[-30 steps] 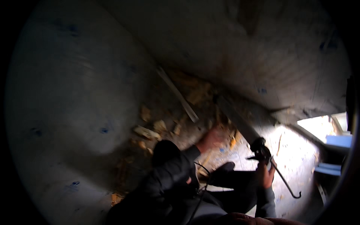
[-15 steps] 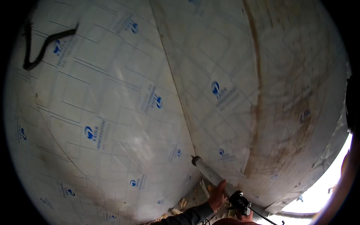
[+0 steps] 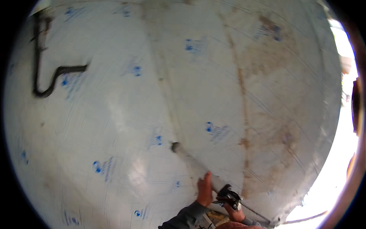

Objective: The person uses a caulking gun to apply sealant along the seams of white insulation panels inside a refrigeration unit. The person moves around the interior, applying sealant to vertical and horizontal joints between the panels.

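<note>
A caulking gun [image 3: 194, 163] with a pale tube-shaped barrel points up and left, its dark nozzle end at the seam between two film-covered wall panels [image 3: 126, 118]. Whether the tip touches the seam cannot be made out. My left hand [image 3: 205, 189] is wrapped round the barrel's lower part, in a dark sleeve. Behind it, my right hand [image 3: 235, 212] grips the handle below the black trigger housing [image 3: 228, 196]. A thin plunger rod sticks out from the back of the gun, down to the right.
At the upper left a dark bent pipe [image 3: 45, 91] comes out of the wall. Brown stains [image 3: 244, 141] run down the right panel. Bright daylight [image 3: 324, 194] shows past the wall's right edge. Debris [image 3: 215, 216] lies below my hands.
The view has tilted up, and the caulking gun with both hands now sits further up and left in it. The nozzle end is higher along the seam. Both hands keep their hold.
</note>
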Demonstrator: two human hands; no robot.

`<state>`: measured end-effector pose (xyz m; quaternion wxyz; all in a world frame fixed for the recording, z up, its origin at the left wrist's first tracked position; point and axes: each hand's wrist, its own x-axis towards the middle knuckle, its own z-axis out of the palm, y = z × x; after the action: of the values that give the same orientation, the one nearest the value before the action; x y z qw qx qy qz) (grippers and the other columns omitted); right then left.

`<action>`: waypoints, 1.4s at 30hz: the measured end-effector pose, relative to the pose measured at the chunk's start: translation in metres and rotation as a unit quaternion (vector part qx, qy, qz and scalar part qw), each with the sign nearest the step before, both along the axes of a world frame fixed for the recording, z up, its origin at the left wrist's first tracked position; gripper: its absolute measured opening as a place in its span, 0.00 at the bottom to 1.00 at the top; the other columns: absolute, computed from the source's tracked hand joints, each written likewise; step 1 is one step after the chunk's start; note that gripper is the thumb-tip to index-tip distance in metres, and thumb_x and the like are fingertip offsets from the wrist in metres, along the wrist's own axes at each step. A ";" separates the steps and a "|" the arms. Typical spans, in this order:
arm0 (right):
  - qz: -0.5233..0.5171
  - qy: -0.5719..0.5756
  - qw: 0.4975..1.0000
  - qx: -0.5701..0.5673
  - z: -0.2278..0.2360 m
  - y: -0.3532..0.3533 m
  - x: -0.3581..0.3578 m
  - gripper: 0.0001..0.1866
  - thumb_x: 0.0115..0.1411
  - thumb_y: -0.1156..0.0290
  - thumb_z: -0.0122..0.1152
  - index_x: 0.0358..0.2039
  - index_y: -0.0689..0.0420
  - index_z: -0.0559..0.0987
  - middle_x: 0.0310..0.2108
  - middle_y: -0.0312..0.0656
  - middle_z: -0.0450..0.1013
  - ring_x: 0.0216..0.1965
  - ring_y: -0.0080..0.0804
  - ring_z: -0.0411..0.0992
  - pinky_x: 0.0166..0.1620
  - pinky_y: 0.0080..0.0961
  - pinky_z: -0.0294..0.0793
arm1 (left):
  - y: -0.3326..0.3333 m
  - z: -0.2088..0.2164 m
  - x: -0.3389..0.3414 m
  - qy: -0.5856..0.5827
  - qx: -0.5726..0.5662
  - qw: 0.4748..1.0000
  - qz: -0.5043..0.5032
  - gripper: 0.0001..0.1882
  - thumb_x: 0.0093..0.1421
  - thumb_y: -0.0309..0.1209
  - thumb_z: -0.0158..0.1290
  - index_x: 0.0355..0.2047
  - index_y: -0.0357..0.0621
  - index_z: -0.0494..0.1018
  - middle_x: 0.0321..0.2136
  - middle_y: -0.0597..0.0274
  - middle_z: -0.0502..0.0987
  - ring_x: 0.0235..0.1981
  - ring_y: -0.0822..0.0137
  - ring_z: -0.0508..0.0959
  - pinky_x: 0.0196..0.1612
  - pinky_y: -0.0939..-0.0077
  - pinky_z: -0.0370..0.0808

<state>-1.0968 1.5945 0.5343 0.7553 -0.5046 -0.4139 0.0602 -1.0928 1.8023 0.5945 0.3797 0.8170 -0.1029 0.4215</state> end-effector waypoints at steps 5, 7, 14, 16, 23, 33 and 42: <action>-0.094 0.153 0.982 -0.049 0.001 -0.035 0.010 0.20 0.69 0.63 0.63 0.59 0.55 0.78 0.36 0.30 0.76 0.35 0.19 0.70 0.40 0.24 0.75 | -0.073 0.059 -0.005 0.147 -0.521 0.821 -0.184 0.29 0.72 0.45 0.50 0.62 0.34 0.64 0.54 0.51 0.72 0.58 0.55 0.73 0.64 0.52 0.67; -0.186 0.064 0.978 0.071 0.007 -0.043 0.002 0.16 0.72 0.62 0.59 0.54 0.57 0.79 0.46 0.36 0.79 0.43 0.22 0.74 0.48 0.27 0.75 | -0.062 0.027 0.018 0.168 -0.478 0.830 -0.234 0.27 0.72 0.49 0.50 0.54 0.33 0.69 0.51 0.50 0.74 0.54 0.55 0.75 0.62 0.51 0.69; -0.292 0.279 0.914 0.032 -0.040 -0.173 -0.124 0.20 0.71 0.64 0.61 0.59 0.59 0.75 0.48 0.41 0.80 0.52 0.29 0.76 0.55 0.27 0.77 | -0.177 -0.033 -0.016 0.399 -0.485 0.624 -0.465 0.29 0.66 0.43 0.59 0.59 0.37 0.67 0.54 0.47 0.75 0.56 0.51 0.76 0.58 0.52 0.77; -0.359 0.271 0.893 0.028 -0.060 -0.200 -0.155 0.20 0.70 0.60 0.64 0.55 0.60 0.78 0.44 0.44 0.80 0.47 0.30 0.79 0.46 0.23 0.79 | -0.224 -0.039 -0.016 0.471 -0.432 0.567 -0.520 0.29 0.66 0.42 0.58 0.60 0.38 0.66 0.55 0.48 0.74 0.57 0.51 0.76 0.60 0.52 0.76; -0.444 0.330 0.823 0.133 -0.038 -0.270 -0.277 0.19 0.72 0.61 0.60 0.57 0.57 0.78 0.39 0.43 0.79 0.36 0.25 0.76 0.36 0.22 0.75 | -0.437 -0.032 -0.063 0.551 0.025 0.319 -0.771 0.30 0.64 0.38 0.56 0.64 0.40 0.64 0.59 0.50 0.72 0.60 0.52 0.74 0.63 0.53 0.71; -0.769 0.441 0.354 -0.299 -0.084 -0.394 -0.546 0.35 0.60 0.44 0.69 0.53 0.64 0.79 0.48 0.54 0.79 0.49 0.50 0.78 0.51 0.40 0.77 | -0.784 -0.067 -0.200 0.310 0.269 -0.280 -0.868 0.42 0.53 0.22 0.55 0.71 0.49 0.58 0.68 0.55 0.64 0.69 0.54 0.67 0.71 0.52 0.61; -0.857 -0.093 -0.177 -0.475 0.287 -0.348 -0.689 0.33 0.71 0.46 0.51 0.64 0.58 0.72 0.65 0.50 0.66 0.63 0.35 0.68 0.59 0.36 0.70 | -0.798 -0.019 -0.267 0.459 -0.239 0.358 -0.777 0.25 0.71 0.36 0.54 0.61 0.31 0.68 0.53 0.41 0.75 0.52 0.55 0.78 0.57 0.61 0.76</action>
<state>-1.7859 1.2463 0.8214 0.3604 0.6297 -0.4645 0.5078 -1.3598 1.0039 0.5757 0.7064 0.3151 -0.3965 -0.4945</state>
